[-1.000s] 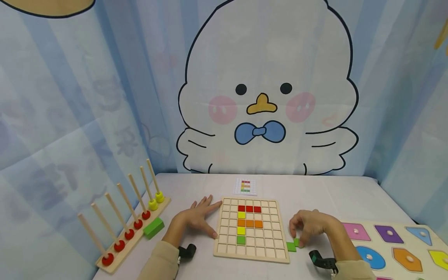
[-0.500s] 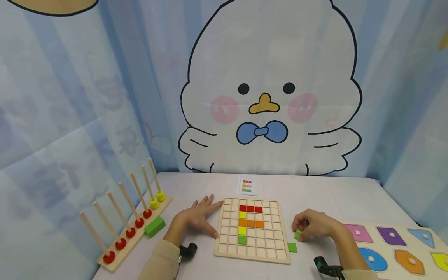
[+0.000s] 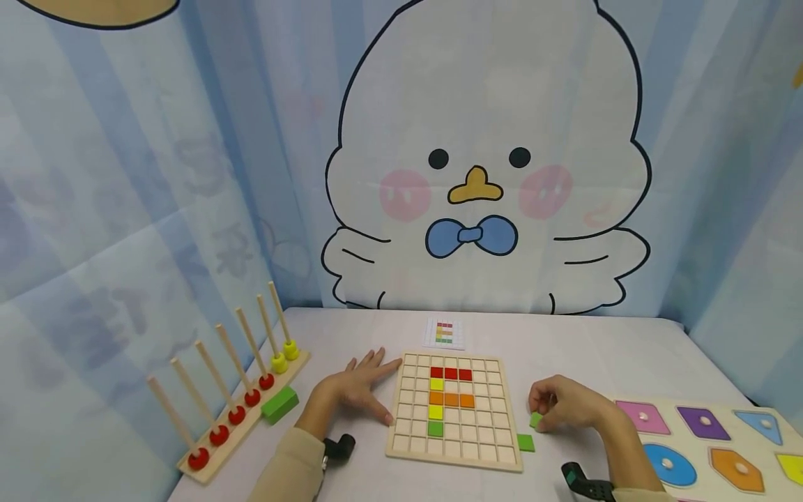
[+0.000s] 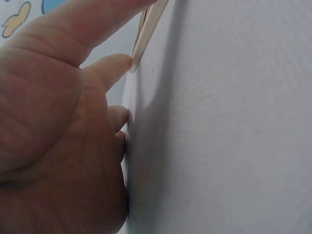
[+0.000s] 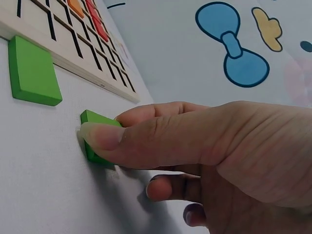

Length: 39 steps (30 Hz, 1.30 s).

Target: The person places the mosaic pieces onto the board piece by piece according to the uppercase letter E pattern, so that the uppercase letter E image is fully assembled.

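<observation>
A wooden grid board (image 3: 489,418) lies mid-table, with red, yellow, orange and green square tiles in some of its cells. My left hand (image 3: 353,392) rests at its left side, fingers spread. Index finger and thumb tips are against the frame, whose edge (image 4: 146,36) shows in the left wrist view. Right of the board, my right hand (image 3: 567,404) pinches a green square tile (image 5: 97,118) between thumb and fingers, close over the tabletop. Another green tile (image 5: 31,73) lies flat beside the board's right edge, apart from the pinched one.
Behind the board lies a small pattern card (image 3: 444,333). On the left stand a peg counting rack (image 3: 245,422) with red and yellow beads and a green block (image 3: 279,405). A shape-puzzle board (image 3: 684,425) with knobbed pieces fills the right. A printed curtain (image 3: 477,279) hangs behind.
My right hand has drawn the pinched green tile slightly away and to the right, off the other green tile it was right up against. My left hand stays at the board; the head view shifted slightly.
</observation>
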Available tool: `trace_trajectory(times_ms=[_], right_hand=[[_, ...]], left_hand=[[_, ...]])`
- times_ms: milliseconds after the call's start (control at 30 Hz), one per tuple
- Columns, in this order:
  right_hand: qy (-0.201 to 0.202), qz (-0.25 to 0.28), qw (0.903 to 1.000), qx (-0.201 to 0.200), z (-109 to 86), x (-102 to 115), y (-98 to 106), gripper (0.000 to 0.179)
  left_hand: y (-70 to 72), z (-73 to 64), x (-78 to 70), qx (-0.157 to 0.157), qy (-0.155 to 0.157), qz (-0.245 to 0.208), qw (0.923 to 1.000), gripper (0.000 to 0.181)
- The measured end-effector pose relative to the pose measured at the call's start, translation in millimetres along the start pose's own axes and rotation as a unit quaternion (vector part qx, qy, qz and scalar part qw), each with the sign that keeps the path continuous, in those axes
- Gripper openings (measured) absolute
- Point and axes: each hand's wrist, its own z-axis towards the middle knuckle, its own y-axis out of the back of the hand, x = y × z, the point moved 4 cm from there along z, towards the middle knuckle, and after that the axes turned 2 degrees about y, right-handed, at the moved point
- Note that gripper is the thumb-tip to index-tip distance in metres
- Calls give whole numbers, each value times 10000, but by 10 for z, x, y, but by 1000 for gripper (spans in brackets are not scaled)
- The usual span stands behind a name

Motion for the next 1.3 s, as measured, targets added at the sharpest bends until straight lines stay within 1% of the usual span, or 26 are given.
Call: trace_trajectory(times_ms=[67,200,400,500,633,767,900,967,1033,1133,1300], right_hand=[[68,148,9999,20,11,-10,-3,26],[128,398,9991,25,39,-29,-22,19],[201,507,9985,-66,40,-35,-28,11],[219,692,9973,-128,35,-44,-6,11],[195,888,9949,-428,45,-22,28,17],[184,998,9910,-868,80,36,51,25],[340,1273,9846,-1150,122,109,39,34],[467,1331,9822,-1242,141,143,23,38],[571,1323,9802,-1356,160,171,4,41],[684,1212,9777,-1575,183,198,-26,41],[712,986,9747,-1874,230,229,-92,38]], left_hand=[[1,0,-5,-14,-4,3,10000,118],[-8,10,-5,-26,9,-3,10000,117],[-15,16,-6,-18,7,-14,10000,118],[-14,23,-3,-20,-27,-12,10000,119],[-13,21,0,-17,-62,-20,10000,119],[-11,13,-2,-1,-53,-25,10000,119],[-10,12,1,16,-38,-23,10000,118],[-11,12,6,22,-31,-15,10000,119],[-13,13,10,24,-33,-11,10000,119],[-15,18,14,15,-46,3,10000,119],[-14,27,18,-9,-35,-2,10000,119]])
